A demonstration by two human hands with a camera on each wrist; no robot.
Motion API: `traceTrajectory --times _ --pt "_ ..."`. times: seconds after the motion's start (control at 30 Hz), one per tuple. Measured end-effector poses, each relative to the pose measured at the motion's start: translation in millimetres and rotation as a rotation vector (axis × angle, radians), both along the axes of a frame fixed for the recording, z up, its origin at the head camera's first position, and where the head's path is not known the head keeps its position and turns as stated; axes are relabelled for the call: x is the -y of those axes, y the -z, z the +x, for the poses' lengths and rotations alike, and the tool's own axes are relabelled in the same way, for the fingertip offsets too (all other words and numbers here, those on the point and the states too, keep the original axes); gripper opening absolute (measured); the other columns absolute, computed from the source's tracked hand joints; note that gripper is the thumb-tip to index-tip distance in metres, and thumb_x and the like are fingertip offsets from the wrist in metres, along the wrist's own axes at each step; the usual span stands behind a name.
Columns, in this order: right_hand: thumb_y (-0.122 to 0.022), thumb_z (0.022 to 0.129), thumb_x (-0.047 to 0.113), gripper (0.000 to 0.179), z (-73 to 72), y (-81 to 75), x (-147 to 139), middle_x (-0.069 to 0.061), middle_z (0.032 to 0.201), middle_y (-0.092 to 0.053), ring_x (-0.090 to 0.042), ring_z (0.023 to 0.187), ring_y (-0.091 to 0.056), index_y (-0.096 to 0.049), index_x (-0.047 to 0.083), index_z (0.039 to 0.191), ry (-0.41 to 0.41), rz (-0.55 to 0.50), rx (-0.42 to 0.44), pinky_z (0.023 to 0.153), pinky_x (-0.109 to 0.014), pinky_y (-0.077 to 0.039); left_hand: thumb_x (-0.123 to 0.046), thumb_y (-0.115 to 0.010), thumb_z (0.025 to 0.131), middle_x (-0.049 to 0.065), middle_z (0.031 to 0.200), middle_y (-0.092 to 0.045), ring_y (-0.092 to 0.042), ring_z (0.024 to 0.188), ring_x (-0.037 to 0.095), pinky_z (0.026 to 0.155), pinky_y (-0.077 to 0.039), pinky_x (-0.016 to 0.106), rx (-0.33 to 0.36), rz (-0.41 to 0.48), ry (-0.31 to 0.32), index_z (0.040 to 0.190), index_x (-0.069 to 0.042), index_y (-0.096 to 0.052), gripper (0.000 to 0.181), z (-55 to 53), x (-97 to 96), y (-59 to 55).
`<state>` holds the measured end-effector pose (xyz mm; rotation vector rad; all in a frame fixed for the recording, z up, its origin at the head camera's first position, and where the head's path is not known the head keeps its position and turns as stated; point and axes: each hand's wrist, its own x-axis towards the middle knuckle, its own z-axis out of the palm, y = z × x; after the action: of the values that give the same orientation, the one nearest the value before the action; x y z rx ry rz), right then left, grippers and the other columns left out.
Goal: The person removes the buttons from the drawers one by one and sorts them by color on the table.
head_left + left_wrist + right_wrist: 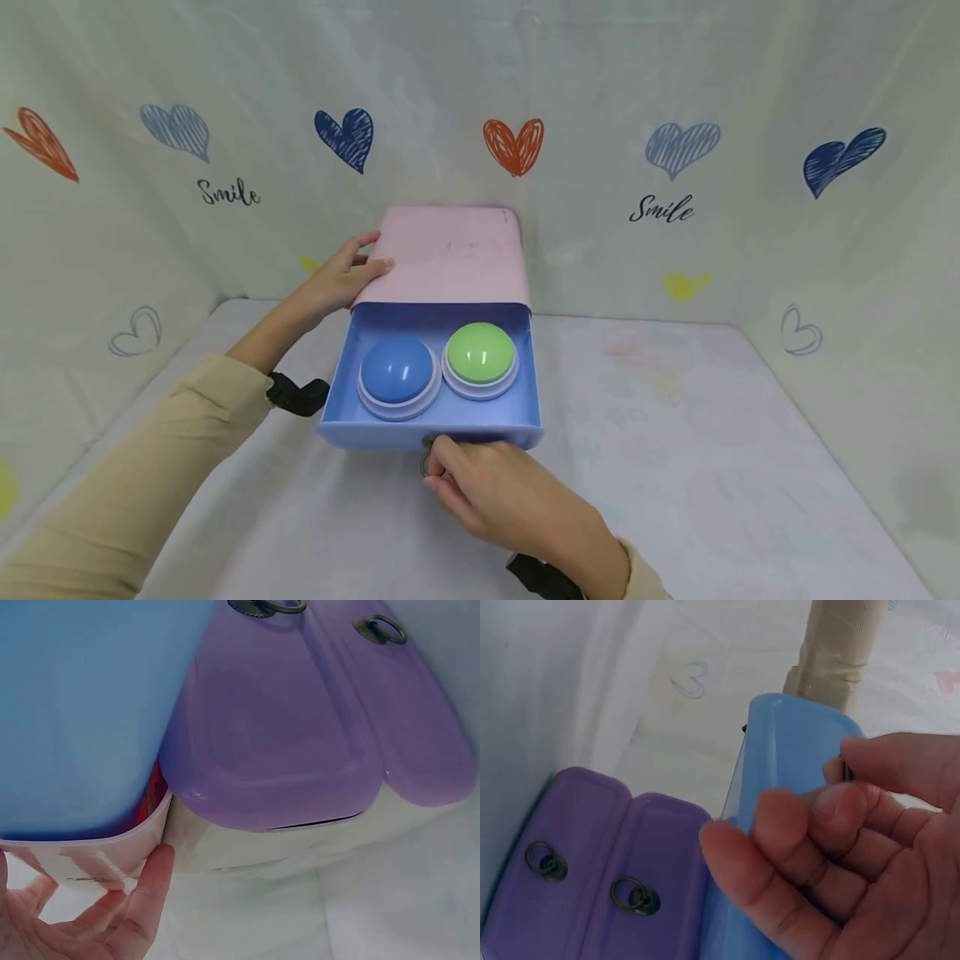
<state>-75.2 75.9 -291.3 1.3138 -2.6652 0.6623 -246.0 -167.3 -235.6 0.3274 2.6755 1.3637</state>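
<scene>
A pink-topped drawer cabinet (pixel 453 254) stands at the back of the table, its blue top drawer (pixel 431 437) pulled out. Inside the drawer, a blue dome button (pixel 397 369) on a white base sits left of a green dome button (pixel 481 352) on a similar base. My right hand (pixel 510 492) pinches the metal ring pull (pixel 424 463) on the drawer front between thumb and finger. Against the cabinet's left side, my left hand (pixel 337 279) rests with its thumb over the top edge. The left wrist view shows fingers (pixel 154 889) touching the pink side wall.
Two purple drawers, the upper (pixel 277 727) and the lower (pixel 420 712), lie closed below the blue one, each with a ring pull. A white cloth (pixel 712 433) covers the table. Behind the cabinet hangs a pale curtain (pixel 442 67) printed with hearts.
</scene>
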Motion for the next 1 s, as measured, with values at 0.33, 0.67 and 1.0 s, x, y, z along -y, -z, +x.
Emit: traceTrajectory --times 0.33,0.67,1.0 --pt "-0.051 0.096 0.019 0.007 2.6 -2.8 -2.3 0.011 0.072 -0.05 0.005 0.058 -0.039 -0.05 0.015 0.091 -0.028 0.041 0.082 0.055 -0.006 -0.032 -0.04 -0.042 0.097 0.027 0.146 -0.02 -0.044 0.117 0.041 0.089 -0.046 0.05 0.007 0.025 0.016 0.151 -0.018 -0.002 0.071 0.2 0.8 0.9" --pt "-0.051 0.096 0.021 0.006 7.0 -5.6 -0.8 0.011 0.073 -0.051 0.006 0.058 -0.039 -0.051 0.017 0.091 -0.022 0.098 0.101 0.054 -0.005 -0.033 -0.041 -0.042 0.097 0.027 0.146 -0.02 -0.044 0.118 0.042 0.09 -0.045 0.054 0.002 0.029 0.014 0.151 -0.018 -0.003 0.071 -0.7 0.1 2.5" --pt "-0.05 0.096 0.019 0.009 6.9 -7.2 -5.8 0.011 0.09 -0.063 0.007 0.065 -0.044 -0.057 0.016 0.1 -0.058 0.08 0.123 0.062 -0.005 -0.036 -0.042 -0.043 0.096 0.027 0.146 -0.021 -0.046 0.116 0.042 0.087 -0.047 0.05 -0.003 0.014 0.005 0.151 -0.018 -0.004 0.071 -0.8 0.2 1.6"
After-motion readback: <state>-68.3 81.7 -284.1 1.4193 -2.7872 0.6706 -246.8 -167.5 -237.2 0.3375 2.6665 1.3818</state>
